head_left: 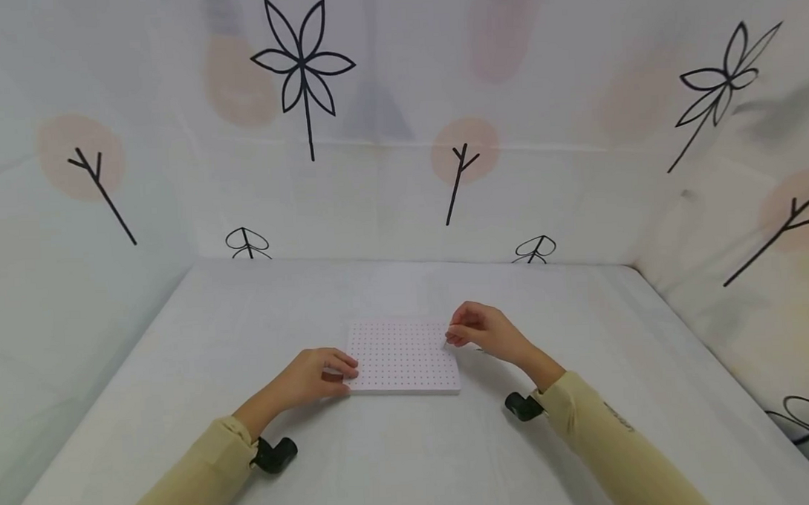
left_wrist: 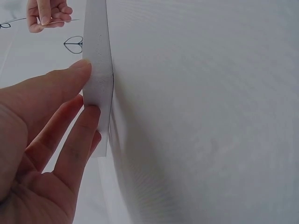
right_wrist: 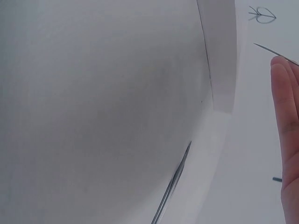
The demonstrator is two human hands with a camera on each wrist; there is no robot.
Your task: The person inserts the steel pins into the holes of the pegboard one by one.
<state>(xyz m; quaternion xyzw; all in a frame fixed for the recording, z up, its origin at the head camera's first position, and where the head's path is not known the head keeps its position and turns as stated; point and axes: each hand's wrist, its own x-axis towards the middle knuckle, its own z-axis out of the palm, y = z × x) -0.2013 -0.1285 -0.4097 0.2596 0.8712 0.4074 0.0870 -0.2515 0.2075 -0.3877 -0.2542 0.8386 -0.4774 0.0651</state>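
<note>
A white board with rows of small dots, perhaps holes, lies flat on the table. My left hand grips its near left corner; in the left wrist view the thumb and fingertips press the board's edge. Over the board's right side, my right hand pinches a thin, pointed, needle-like piece. Its tip points toward the board, though whether it touches a dot I cannot tell. Pointed metal tweezers lie on the table under the right hand, their back end cut off.
White cloth covers the table. Behind it hangs a pale backdrop with drawn flowers and twigs. A dark wrist camera sits under the left sleeve, another under the right.
</note>
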